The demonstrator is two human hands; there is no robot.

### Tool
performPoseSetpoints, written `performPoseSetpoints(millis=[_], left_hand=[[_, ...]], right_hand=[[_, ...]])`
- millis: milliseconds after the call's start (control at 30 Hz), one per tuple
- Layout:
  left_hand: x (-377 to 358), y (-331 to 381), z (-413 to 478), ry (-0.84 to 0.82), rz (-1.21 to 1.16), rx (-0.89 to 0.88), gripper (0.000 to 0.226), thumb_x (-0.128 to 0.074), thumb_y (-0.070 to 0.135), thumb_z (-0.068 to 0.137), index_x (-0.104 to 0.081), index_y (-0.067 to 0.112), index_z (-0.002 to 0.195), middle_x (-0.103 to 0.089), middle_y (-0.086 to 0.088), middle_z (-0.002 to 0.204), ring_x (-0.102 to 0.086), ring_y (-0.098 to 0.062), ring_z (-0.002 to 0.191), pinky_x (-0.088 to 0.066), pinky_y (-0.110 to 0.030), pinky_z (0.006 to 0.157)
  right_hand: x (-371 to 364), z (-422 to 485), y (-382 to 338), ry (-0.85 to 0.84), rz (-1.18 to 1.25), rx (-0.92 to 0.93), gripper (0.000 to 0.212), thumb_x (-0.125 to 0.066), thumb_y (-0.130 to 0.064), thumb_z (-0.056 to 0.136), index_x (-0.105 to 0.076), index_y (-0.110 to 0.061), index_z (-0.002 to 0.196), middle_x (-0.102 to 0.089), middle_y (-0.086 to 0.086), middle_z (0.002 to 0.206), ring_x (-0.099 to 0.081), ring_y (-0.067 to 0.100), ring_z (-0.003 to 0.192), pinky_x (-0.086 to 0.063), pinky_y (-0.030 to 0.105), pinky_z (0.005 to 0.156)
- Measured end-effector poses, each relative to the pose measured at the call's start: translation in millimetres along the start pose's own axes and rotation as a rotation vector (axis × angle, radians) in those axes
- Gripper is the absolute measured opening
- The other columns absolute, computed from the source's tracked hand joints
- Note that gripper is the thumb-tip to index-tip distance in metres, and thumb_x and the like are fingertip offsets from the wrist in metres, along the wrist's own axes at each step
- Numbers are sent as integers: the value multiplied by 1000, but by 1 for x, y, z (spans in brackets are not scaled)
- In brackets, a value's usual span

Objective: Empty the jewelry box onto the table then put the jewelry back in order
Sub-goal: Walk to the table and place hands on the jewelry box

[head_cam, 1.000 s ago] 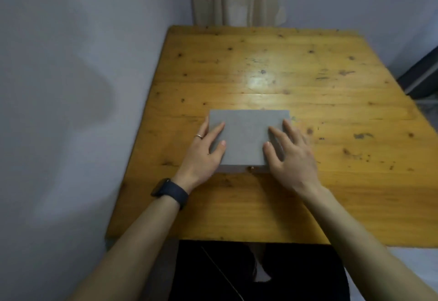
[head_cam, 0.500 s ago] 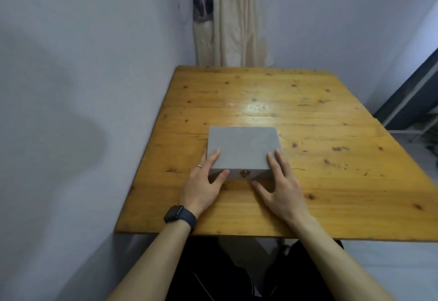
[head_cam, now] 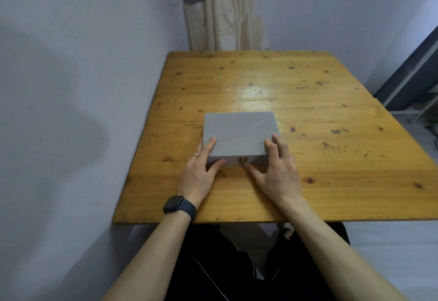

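Observation:
A closed grey jewelry box point(head_cam: 239, 132) sits on the wooden table point(head_cam: 308, 101), left of centre, with a small brass clasp point(head_cam: 242, 159) on its near face. My left hand point(head_cam: 201, 170) touches the box's near left corner, fingers straight along the lid's edge and thumb against the front face. At the near right corner my right hand point(head_cam: 277, 170) lies with straight fingers on the lid's right side, its thumb reaching toward the clasp. No jewelry is visible.
The table's left edge stands against a pale wall point(head_cam: 71, 111). A cream curtain point(head_cam: 227, 9) hangs behind the far edge. A dark door frame point(head_cam: 407, 68) stands at the right. My lap is below the near edge.
Both hands slid back from the lid's top to the box's near corners, thumbs now on the front face. The view tilted up, showing more of the wall and curtain.

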State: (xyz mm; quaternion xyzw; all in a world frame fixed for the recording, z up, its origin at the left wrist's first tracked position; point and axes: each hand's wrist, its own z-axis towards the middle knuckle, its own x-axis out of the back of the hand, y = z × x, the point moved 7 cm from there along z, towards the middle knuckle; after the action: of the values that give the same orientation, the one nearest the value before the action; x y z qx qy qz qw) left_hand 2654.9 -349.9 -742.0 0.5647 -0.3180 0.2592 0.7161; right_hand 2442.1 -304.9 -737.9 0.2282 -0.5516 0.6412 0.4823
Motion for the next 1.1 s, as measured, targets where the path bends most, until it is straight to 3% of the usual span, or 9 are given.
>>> performPoseSetpoints(millis=[167, 433, 667, 867, 933, 1000, 1100], left_hand=[[0, 0, -1, 4, 11, 16, 61, -56, 52, 95, -31, 44, 151, -32, -1, 161, -48, -26, 133, -47, -37, 99], [0, -2, 1, 13, 16, 6, 62, -55, 55, 95, -31, 46, 151, -33, 1, 161, -47, -26, 135, -49, -41, 100], [0, -2, 1, 14, 36, 2, 62, -54, 57, 94, -29, 47, 151, -33, 3, 160, -49, -24, 132, -49, -39, 97], [2, 1, 0, 14, 48, 6, 65, -55, 58, 93, -28, 47, 151, -34, 3, 160, -47, -22, 134, -50, -37, 98], [3, 3, 0, 9, 26, 5, 68, -59, 59, 90, -30, 46, 150, -36, 5, 158, -46, -20, 134, -51, -37, 98], [5, 7, 4, 7, 24, -11, 69, -65, 57, 87, -35, 41, 147, -41, 4, 151, -48, -19, 129, -51, -34, 94], [13, 13, 11, 8, 62, -34, 66, -71, 53, 84, -45, 35, 142, -53, 2, 141, -54, -19, 120, -51, -29, 89]], right_hand=[[4, 2, -2, 39, -50, 2, 84, -74, -65, 73, -44, -19, 136, -37, 3, 149, -55, 40, 110, -55, 48, 77], [5, 1, 3, 66, 32, 22, 85, -70, -69, 74, -48, -17, 137, -41, 4, 150, -55, 38, 116, -51, 50, 91], [8, 2, 4, 40, 51, -33, 81, -72, -71, 72, -47, -27, 135, -36, -6, 149, -51, 32, 121, -53, 46, 86], [17, 5, 7, 69, 240, -145, 67, -63, -76, 74, -56, -30, 123, -34, -11, 145, -50, 22, 125, -51, 39, 89], [15, 1, 9, 74, 267, -146, 73, -66, -74, 74, -52, -31, 131, -31, -7, 149, -46, 22, 131, -50, 41, 95], [13, -1, 16, 43, 302, -173, 92, -67, -73, 73, -37, -28, 147, -30, -1, 156, -40, 23, 138, -45, 44, 104], [10, 0, 28, -25, 327, -220, 105, -69, -67, 76, -22, -20, 157, -43, 6, 152, -45, 25, 135, -44, 45, 108]])
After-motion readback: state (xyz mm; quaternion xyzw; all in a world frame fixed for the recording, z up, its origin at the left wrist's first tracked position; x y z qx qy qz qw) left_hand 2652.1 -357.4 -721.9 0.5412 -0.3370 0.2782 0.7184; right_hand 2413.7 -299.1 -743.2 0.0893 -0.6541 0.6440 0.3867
